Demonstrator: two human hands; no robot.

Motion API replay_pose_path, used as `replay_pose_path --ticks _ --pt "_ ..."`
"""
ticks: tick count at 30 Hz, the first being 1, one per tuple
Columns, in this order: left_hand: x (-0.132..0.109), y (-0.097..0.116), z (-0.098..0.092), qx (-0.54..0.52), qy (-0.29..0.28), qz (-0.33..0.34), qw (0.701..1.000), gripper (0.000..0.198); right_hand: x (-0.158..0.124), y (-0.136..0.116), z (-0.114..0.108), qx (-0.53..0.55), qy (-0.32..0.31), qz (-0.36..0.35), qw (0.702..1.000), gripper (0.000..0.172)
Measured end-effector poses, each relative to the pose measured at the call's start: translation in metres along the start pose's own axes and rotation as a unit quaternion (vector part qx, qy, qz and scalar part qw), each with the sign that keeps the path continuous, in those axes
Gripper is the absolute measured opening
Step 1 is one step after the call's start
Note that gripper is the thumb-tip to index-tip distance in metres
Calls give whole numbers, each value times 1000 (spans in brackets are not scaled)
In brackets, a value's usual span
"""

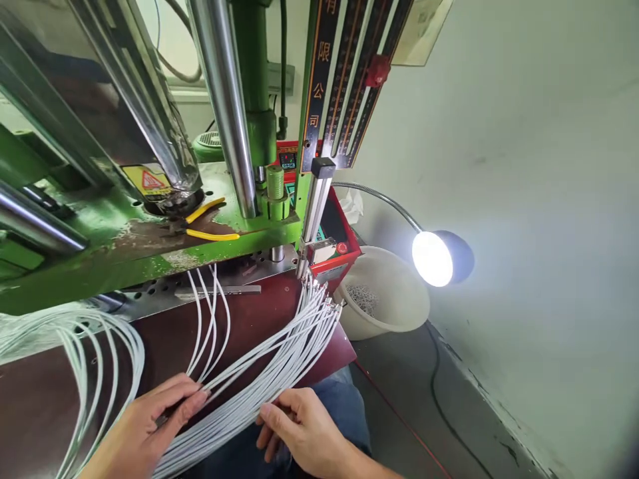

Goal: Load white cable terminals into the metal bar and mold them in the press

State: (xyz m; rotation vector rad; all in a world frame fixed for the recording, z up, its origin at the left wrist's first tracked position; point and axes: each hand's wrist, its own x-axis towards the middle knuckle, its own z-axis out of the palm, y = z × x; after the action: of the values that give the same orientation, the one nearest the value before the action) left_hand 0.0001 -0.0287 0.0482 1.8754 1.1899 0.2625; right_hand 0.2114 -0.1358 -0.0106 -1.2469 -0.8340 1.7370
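The wires (284, 346) are laid across the tabletop's (259, 313) near edge, tips toward its right corner, pinched in the left hand's (150, 426) grip and clasped in the right hand's (304, 432) grip.

White cables (279, 359), green machine (124, 246), yellow pliers (210, 226), dk red-brown worktop (259, 319), cream basket (394, 299), red box (344, 246).

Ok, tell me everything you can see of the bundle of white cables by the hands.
The bundle of white cables is many thin, smooth, plastic-looking cords lying side by side, slanting from lower left up to the right across the brown table. Their upper ends fan out slightly near the green machine and show small metal-looking tips. The left hand lies over the lower part; the right hand touches its lower edge with the thumb.
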Motion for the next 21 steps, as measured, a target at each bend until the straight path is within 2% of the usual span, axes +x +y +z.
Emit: replay_pose_path --ticks 3,7,12,14,16,18,19,21 --pt "0 8 1 -24 -15 -55 998 41 0 -4 -3 -19 -1 20 1000 58" --pt "-1 18 2 -31 15 -87 996 38 0 -10 -6 -87 -7 23 996 54" --pt "-6 32 -9 -161 -70 -144 974 49 -3 -12 -13 -148 -46 49 987 45" --pt "-8 34 -12 -183 -84 -152 968 47 -6 -14 -15 -148 -79 75 983 44" --pt "-9 34 -14 -186 -83 -148 968 45 -8 -19 -14 -109 -140 92 980 40" --pt "-12 34 -15 -178 -84 -135 971 44 -7 -26 -9 -7 -193 76 978 36" --pt "-13 35 -14 -170 -90 -134 972 44 -5 -31 -6 57 -197 50 977 42" --pt "-17 35 -13 -153 -101 -141 973 44 2 -43 -1 166 -143 -36 975 55"
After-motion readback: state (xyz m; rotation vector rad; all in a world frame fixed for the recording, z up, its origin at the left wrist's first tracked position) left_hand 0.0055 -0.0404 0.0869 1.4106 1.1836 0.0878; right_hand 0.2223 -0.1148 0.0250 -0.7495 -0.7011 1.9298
